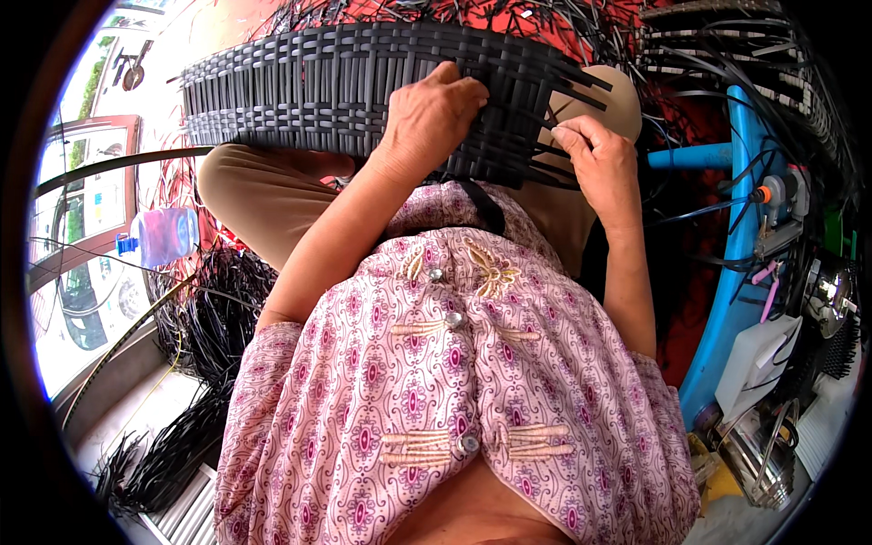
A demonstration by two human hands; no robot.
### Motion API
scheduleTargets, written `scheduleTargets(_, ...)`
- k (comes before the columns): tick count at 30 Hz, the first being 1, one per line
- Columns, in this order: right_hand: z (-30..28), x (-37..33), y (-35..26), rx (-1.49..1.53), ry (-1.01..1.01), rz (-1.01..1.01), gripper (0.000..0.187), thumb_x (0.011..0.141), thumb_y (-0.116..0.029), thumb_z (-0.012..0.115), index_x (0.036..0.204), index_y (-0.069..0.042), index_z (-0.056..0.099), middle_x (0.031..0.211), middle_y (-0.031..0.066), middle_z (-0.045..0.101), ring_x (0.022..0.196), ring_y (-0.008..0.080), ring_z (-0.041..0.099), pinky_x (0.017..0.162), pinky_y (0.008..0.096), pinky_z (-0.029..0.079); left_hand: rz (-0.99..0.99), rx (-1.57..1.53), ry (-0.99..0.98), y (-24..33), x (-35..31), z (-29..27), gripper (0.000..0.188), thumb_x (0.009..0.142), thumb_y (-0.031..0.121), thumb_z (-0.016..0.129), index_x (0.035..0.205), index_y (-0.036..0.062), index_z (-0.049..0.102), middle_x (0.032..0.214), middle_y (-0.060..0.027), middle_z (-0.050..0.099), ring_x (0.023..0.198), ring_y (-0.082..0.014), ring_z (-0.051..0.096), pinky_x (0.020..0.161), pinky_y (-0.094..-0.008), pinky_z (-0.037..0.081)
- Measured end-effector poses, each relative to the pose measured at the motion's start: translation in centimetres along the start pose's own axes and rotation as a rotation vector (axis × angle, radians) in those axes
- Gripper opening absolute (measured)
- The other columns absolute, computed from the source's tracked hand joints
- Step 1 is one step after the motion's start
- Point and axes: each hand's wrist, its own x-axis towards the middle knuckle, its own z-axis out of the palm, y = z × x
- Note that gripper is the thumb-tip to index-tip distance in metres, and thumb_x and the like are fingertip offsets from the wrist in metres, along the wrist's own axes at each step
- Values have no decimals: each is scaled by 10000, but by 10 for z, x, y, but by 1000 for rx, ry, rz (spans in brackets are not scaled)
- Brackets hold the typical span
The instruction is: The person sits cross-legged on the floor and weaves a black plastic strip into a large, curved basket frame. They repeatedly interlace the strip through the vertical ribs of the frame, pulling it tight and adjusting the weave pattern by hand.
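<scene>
A curved panel of black woven plastic strips lies across my lap, its loose strip ends sticking out at the right. My left hand rests on the panel right of its middle, fingers curled and pressed onto the weave. At the right end, my right hand is pinched, thumb against forefinger, beside the loose ends. Whatever lies between those fingertips is too small to make out. Under the panel are my bent legs in tan trousers.
Loose black strips are heaped at the left, near a clear plastic bottle. A blue plastic stool stands at the right, with tools beside it. Behind it is another woven piece. A metal flask lies lower right.
</scene>
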Motion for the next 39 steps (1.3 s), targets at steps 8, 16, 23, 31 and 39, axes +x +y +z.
scheduleTargets(8,-2,2,-4,-66,16,-57,190,907,-197,704,900,-7,695,720,135,670,625,240,655,604,338,490,-46,-29,90,10,-15,13,191,887,123,677,1077,99,665,935,-91,619,832,-307,661,685,-403,518)
scheduleTargets(16,1,0,2,-37,-7,-14,190,903,-189,705,911,1,701,712,130,664,621,195,635,615,324,483,-266,-94,40,12,-13,15,305,838,158,723,1089,34,601,867,-123,693,823,-319,681,725,-407,527)
scheduleTargets(23,4,-2,8,11,-16,2,187,904,-173,701,912,14,697,707,114,659,630,145,608,627,307,481,-349,-154,44,12,-9,15,219,802,178,737,933,25,651,829,-140,702,797,-308,689,740,-388,528)
scheduleTargets(31,2,-3,9,37,0,30,183,899,-222,694,887,-40,713,753,152,691,691,325,681,637,393,517,-480,-366,-3,11,-5,10,246,806,157,718,976,-13,666,871,-167,714,801,-290,699,734,-370,541)
scheduleTargets(39,4,-2,8,19,23,-21,173,893,-210,698,879,-38,705,760,156,688,693,334,676,632,400,515,-525,-640,-29,0,-8,9,306,804,151,756,1018,-51,674,834,-102,706,749,-146,652,700,-282,526)
